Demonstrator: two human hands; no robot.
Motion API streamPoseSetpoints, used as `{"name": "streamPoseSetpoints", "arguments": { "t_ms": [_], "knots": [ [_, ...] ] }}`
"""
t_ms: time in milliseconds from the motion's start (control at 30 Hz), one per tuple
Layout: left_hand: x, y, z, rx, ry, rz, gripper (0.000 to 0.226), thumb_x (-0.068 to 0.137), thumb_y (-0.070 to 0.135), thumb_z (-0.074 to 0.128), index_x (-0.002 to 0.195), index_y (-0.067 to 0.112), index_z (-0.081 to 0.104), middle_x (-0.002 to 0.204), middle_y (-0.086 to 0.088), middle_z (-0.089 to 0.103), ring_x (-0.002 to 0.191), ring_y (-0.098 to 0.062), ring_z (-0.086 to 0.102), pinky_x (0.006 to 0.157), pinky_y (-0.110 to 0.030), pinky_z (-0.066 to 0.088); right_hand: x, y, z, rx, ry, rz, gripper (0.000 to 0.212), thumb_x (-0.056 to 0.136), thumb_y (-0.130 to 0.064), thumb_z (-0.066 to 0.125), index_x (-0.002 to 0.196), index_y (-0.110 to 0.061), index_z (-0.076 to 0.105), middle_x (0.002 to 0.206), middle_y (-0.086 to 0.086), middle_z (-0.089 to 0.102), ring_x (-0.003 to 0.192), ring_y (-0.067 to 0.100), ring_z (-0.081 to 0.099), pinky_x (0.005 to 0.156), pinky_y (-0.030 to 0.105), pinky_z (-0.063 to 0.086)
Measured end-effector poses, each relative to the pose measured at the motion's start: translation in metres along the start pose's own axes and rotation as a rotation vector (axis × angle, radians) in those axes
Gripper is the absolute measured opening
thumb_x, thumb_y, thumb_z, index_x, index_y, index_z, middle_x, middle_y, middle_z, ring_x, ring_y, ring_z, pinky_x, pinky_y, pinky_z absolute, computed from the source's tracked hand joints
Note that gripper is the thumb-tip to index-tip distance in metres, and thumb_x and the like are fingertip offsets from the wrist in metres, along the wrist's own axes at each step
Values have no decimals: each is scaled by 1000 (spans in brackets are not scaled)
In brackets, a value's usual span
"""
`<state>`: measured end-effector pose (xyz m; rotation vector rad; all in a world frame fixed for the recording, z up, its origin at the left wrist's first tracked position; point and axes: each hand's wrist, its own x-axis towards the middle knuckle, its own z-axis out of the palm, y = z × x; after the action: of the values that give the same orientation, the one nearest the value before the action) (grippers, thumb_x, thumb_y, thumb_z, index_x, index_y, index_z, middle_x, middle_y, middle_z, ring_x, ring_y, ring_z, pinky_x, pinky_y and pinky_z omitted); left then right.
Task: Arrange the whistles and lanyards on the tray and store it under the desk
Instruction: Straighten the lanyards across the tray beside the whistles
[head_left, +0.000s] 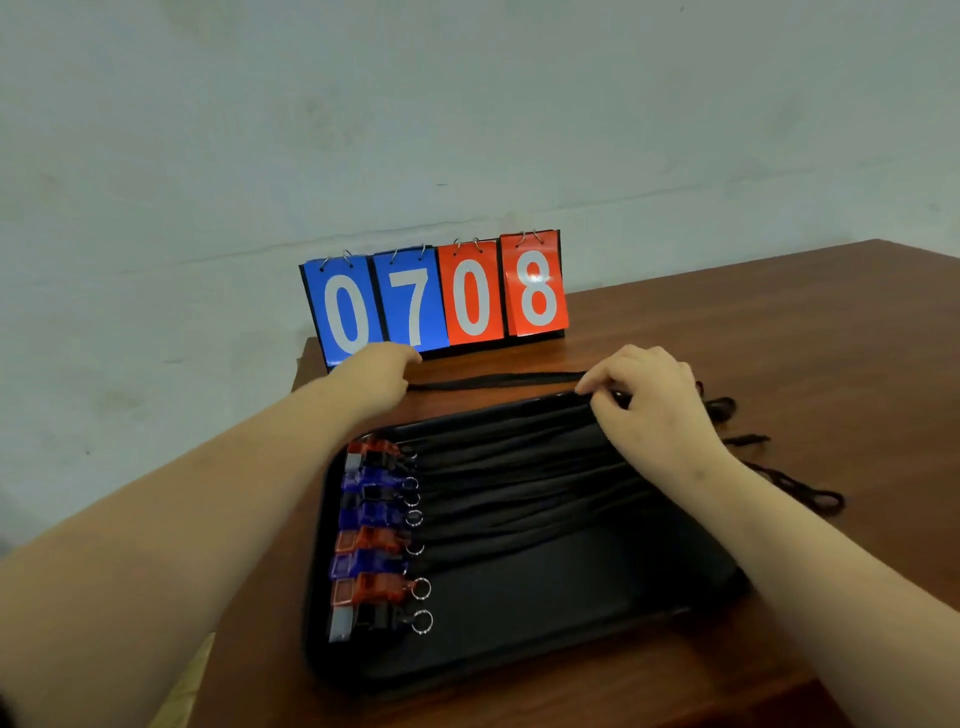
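The black tray holds nine whistles in one column. The left hand and right hand grip one lanyard stretched between them.

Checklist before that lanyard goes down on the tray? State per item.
1. Grip of right hand on lanyard: ok, pinched.
2. Grip of left hand on its other end: cannot tell, fingers hidden.
3. Straight run between the hands: ok.
4. Row of whistles along left side of tray: ok.
5. Bare room in tray's near half: ok.
6. Laid loops inside tray: not ok, several spill past the right rim onto the desk.
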<state>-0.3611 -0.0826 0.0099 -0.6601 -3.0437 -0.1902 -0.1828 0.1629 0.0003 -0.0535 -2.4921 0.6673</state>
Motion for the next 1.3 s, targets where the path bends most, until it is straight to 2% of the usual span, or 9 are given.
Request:
{"name": "streamPoseSetpoints", "arguments": {
  "t_ms": [433,600,733,800,900,1000,1067,1167,1300],
  "knots": [
    [3,-11,14,196,83,108,7,94,17,57,94,21,63,101,-1,66,91,-20,59,84,-35,51,11,-31,21,-58,-95,-56,18,95,-18,56,96,-27,72,101,-12,64,102,8,50,93,24,23],
    [-13,-4,-12,13,194,110,8,99,19,51,102,18,58,98,-5,69,87,-23,62,78,-38,52,8,-40,22,-23,-141,-34,19,94,-16,57,99,-28,70,100,-13,63,103,8,51,98,26,32],
    [-35,25,-55,-168,240,225,19,102,21,51,113,16,65,103,-1,69,91,-15,62,80,-27,47,13,-60,13,219,-165,115,29,93,-13,60,121,-24,62,114,-10,58,92,8,60,84,22,54],
    [-53,46,-78,-214,282,321,24,102,22,52,116,16,69,101,5,65,90,-7,60,79,-17,40,16,-75,5,415,-196,249,43,95,-17,60,136,-24,50,120,-9,57,83,11,67,64,18,56],
    [-82,74,-106,-302,306,442,25,101,26,53,117,20,72,88,18,57,78,1,54,73,-16,41,18,-100,-11,802,-257,353,52,99,-20,55,147,-31,37,118,-17,49,81,17,74,55,24,56],
    [-108,91,-129,-365,324,513,26,101,27,52,116,21,73,88,18,57,79,3,55,76,-20,47,16,-120,-29,968,-276,371,34,102,-33,48,136,-30,47,119,-10,60,69,21,71,50,25,51],
    [-125,97,-142,-356,367,527,26,101,25,52,118,22,72,89,18,58,78,6,54,77,-12,42,12,-128,-40,897,-235,341,25,103,-38,43,111,-22,59,90,0,67,53,15,58,49,26,45],
    [-153,100,-159,-382,413,541,24,102,23,52,116,22,71,90,16,64,77,4,59,76,-6,41,4,-138,-60,901,-133,273,26,103,-33,41,96,-18,61,57,-7,50,46,8,42,48,24,35],
    [-193,98,-179,-455,499,539,9,101,31,54,106,34,60,88,13,70,77,5,63,68,-2,43,-12,-158,-91,654,-34,111,20,103,-37,42,114,-30,57,90,-16,67,81,-2,68,57,9,49]
  ]
}}
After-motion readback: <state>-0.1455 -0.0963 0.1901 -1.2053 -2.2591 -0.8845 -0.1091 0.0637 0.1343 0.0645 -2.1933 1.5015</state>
